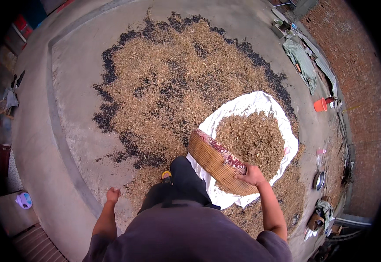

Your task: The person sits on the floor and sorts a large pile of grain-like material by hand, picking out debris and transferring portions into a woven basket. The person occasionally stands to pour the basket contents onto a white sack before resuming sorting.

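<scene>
My right hand (252, 175) grips the near end of a woven wicker basket (214, 163) with a red-and-white patterned cloth edge. The basket is tilted on its side over the left part of a large open white sack (290, 142). Inside the sack lies a heap of brown dry chaff (253, 135). My left hand (113, 194) hangs low on the left, its fingers curled with nothing visible in them. Ahead, light brown chaff (155, 56) is spread over the ground, mixed with and edged by dark seed-like grains (107, 65).
My foot in a yellow shoe (166, 174) stands at the spread's near edge. On the right are an orange bucket (320, 105), a metal basin (318, 180), green sheeting (301, 63) and a brick wall (356, 65). A purple-and-white item (23, 200) sits at left.
</scene>
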Demonstrator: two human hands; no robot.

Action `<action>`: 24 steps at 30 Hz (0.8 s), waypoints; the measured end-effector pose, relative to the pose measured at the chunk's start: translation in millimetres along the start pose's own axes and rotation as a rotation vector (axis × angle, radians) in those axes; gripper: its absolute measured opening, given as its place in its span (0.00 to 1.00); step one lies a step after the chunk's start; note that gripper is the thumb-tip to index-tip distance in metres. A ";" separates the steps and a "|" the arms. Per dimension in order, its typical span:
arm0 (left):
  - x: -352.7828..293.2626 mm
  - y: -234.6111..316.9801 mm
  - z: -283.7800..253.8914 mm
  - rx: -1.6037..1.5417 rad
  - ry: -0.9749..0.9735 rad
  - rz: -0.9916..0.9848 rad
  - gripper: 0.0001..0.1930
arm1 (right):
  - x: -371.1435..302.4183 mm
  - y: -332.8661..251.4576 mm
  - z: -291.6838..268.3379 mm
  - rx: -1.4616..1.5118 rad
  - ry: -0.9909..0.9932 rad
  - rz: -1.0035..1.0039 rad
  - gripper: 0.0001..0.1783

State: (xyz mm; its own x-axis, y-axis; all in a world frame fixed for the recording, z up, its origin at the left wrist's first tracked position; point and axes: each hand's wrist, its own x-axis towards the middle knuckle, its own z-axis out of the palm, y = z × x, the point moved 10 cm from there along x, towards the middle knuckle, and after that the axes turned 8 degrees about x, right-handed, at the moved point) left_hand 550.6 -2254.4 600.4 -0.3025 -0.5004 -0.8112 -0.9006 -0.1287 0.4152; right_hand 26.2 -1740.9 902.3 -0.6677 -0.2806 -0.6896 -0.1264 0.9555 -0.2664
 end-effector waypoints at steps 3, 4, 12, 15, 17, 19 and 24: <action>12.0 25.4 10.0 0.067 -0.107 0.034 0.05 | 64.1 -29.2 -18.7 0.014 0.032 -0.042 0.49; 18.6 38.9 14.2 0.113 -0.137 0.086 0.05 | 90.8 -40.2 -25.8 0.027 0.043 -0.052 0.49; 63.0 102.7 -25.6 -0.193 -0.088 0.014 0.07 | 359.0 -125.5 -105.7 -0.163 0.136 -0.121 0.46; 67.2 113.5 -47.3 -0.125 -0.112 -0.161 0.08 | 441.1 -132.9 -121.7 -0.194 0.304 -0.152 0.46; 69.9 126.8 -62.2 -0.134 -0.084 -0.194 0.08 | 487.1 -119.8 -103.2 -0.297 0.300 0.002 0.43; 68.8 135.6 -71.1 -0.123 -0.082 -0.236 0.08 | 511.0 -125.0 -77.1 -0.307 0.337 -0.003 0.36; 68.9 148.8 -80.1 -0.106 -0.151 -0.283 0.10 | 490.6 -171.4 37.0 0.160 -0.252 -0.024 0.21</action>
State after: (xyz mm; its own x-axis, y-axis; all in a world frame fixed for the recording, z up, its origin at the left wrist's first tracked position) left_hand 420.7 -2376.7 639.3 -0.0948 -0.3004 -0.9491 -0.9206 -0.3364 0.1985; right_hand -252.5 -2045.7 584.8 -0.4602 -0.3356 -0.8219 -0.0092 0.9275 -0.3736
